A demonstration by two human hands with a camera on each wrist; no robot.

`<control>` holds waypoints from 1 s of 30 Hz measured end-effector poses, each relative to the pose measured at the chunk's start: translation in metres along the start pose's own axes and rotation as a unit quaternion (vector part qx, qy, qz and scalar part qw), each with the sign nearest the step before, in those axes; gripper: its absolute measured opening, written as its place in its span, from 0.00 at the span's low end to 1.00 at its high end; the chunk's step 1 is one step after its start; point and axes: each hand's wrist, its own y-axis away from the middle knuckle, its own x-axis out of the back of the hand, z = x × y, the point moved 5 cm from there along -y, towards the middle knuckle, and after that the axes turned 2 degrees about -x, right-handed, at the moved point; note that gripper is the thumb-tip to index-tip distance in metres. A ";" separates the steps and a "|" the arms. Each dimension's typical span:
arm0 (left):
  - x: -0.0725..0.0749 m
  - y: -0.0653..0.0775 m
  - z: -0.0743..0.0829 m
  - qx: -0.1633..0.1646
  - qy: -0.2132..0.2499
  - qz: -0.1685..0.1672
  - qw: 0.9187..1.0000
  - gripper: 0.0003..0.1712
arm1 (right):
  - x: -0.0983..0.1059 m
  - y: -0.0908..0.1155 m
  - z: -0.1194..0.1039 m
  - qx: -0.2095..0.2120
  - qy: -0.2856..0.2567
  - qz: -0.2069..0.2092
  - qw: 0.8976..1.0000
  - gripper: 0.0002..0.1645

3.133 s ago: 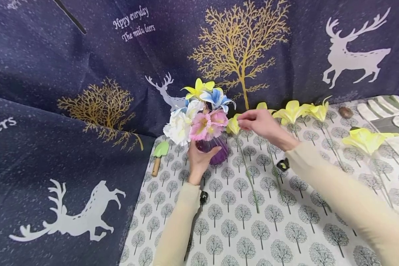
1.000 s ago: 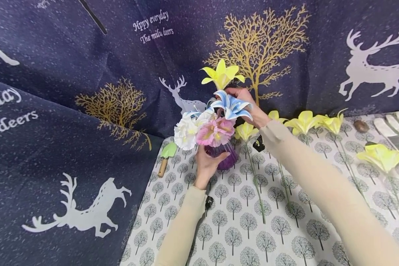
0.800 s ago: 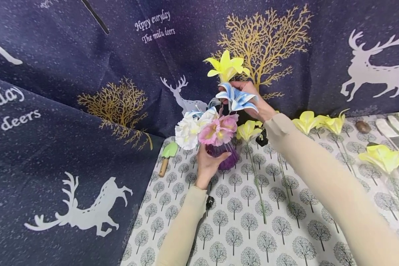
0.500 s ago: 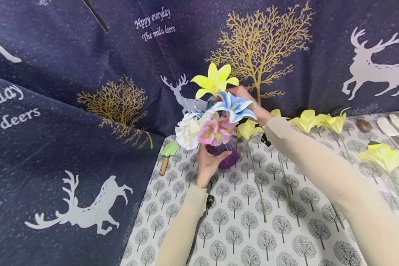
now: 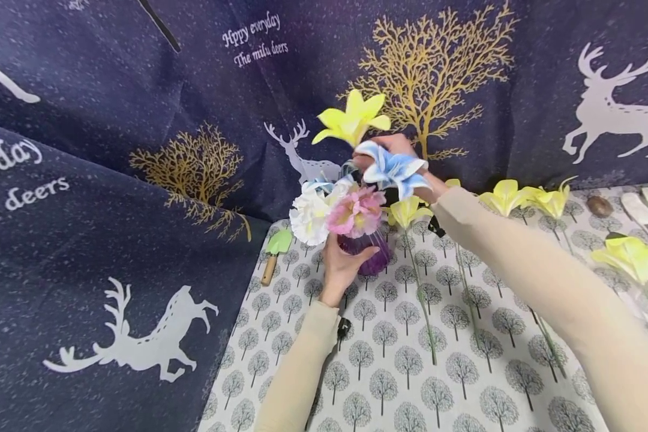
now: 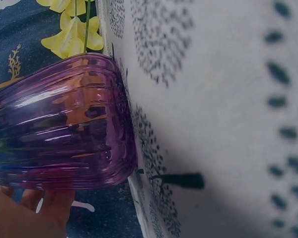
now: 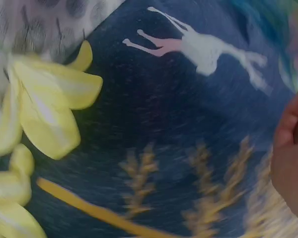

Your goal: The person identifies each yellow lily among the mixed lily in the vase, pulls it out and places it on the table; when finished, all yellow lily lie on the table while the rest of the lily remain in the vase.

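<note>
My left hand grips the ribbed purple glass vase, thumb across its near side. In the left wrist view the vase sits on the patterned cloth, fingers curled beneath its side. Artificial flowers fill its mouth: a white bloom, a pink one and blue ones. Behind the front blue lily, my right hand pinches just below the raised yellow lily; its stem is hidden there. The right wrist view catches only the edge of that hand.
Yellow lilies lie on the tree-print tablecloth to the right, one beside the vase and another farther off. A green trowel lies left of the vase. A brown stone-like object sits near the dark deer-print backdrop.
My right hand has gone from beside the vase to behind the flowers. The yellow lily rose, then dipped, and is up again; the front blue lily shifted with it. The left hand keeps its hold.
</note>
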 end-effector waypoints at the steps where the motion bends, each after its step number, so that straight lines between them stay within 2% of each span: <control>1: 0.000 0.000 0.000 -0.001 0.003 0.002 1.000 0.62 | -0.004 -0.001 -0.003 0.017 0.049 -0.003 0.999 0.08; 2: 0.000 -0.001 0.001 -0.004 0.006 0.002 1.000 0.62 | -0.007 -0.002 -0.007 0.045 0.123 0.000 0.991 0.10; 3: 0.000 -0.002 0.001 -0.005 0.005 0.004 1.000 0.62 | -0.009 -0.003 -0.012 0.081 0.192 0.012 0.978 0.13; 4: 0.000 -0.002 0.001 -0.007 0.007 0.004 1.000 0.62 | -0.010 -0.005 -0.016 0.103 0.213 0.012 0.972 0.13; 5: 0.000 -0.002 0.002 -0.010 0.007 0.004 1.000 0.63 | -0.010 -0.007 -0.020 0.110 0.210 0.014 0.971 0.13; 7: -0.001 -0.003 0.001 -0.013 0.010 0.001 1.000 0.62 | -0.005 -0.011 -0.026 0.106 0.169 0.013 0.980 0.12; 9: -0.001 -0.002 0.000 -0.014 0.012 -0.001 1.000 0.62 | 0.001 -0.014 -0.030 0.083 0.111 0.015 0.990 0.11; 11: -0.001 -0.001 -0.001 -0.013 0.016 -0.003 1.000 0.62 | 0.005 -0.015 -0.032 0.063 0.077 0.025 0.995 0.07; 13: 0.000 -0.001 -0.002 -0.012 0.020 -0.006 1.000 0.62 | 0.006 -0.015 -0.034 0.068 0.100 0.032 0.992 0.06; 18: 0.003 -0.002 -0.003 -0.019 0.007 0.003 1.000 0.61 | -0.005 -0.013 -0.035 0.086 0.207 0.019 0.974 0.04; 21: 0.003 -0.003 -0.003 -0.018 0.000 0.005 1.000 0.62 | -0.006 -0.016 -0.033 0.062 0.171 0.015 0.983 0.04; 24: 0.004 -0.002 -0.003 -0.015 0.004 0.001 1.000 0.62 | -0.003 -0.019 -0.030 0.036 0.077 -0.010 0.996 0.03; 26: 0.004 -0.001 -0.003 -0.018 0.007 0.002 1.000 0.63 | -0.001 -0.019 -0.030 0.023 0.023 -0.036 0.999 0.05; 27: 0.003 -0.001 -0.003 -0.021 0.007 0.003 1.000 0.63 | 0.001 -0.020 -0.030 0.023 0.012 -0.045 0.999 0.06; 29: 0.003 0.000 -0.002 -0.028 0.005 0.002 1.000 0.62 | 0.004 -0.019 -0.033 0.043 0.052 -0.043 0.997 0.04; 30: 0.003 0.000 -0.001 -0.029 0.005 0.001 1.000 0.62 | 0.004 -0.018 -0.034 0.059 0.107 -0.033 0.992 0.03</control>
